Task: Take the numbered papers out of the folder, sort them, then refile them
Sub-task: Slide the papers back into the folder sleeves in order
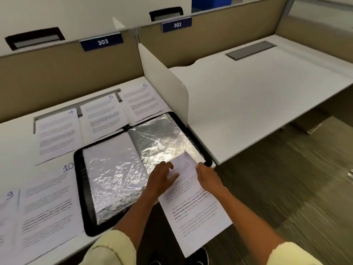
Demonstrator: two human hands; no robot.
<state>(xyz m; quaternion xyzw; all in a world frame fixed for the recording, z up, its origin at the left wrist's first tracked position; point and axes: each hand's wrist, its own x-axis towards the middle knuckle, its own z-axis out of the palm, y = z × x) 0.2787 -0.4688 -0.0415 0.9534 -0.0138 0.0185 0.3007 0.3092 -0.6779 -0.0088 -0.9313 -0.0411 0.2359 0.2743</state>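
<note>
- Beige partition panels are seen behind a white desk, with a blue plate marked 303 at 11 o'clock and another marked 302 at 12 o'clock.
- Sheets numbered 9 and 10 are laid at 8 o'clock; sheets 4, 5 and 6 are spread in a row at 10 to 11 o'clock.
- An open black folder with crinkled clear sleeves is placed at the centre.
- The left hand is held with its grip partly open, fingers resting on a printed sheet at the folder's near right corner.
- The right hand is closed on that sheet's right edge; the sheet overhangs the desk at 5 o'clock.
</note>
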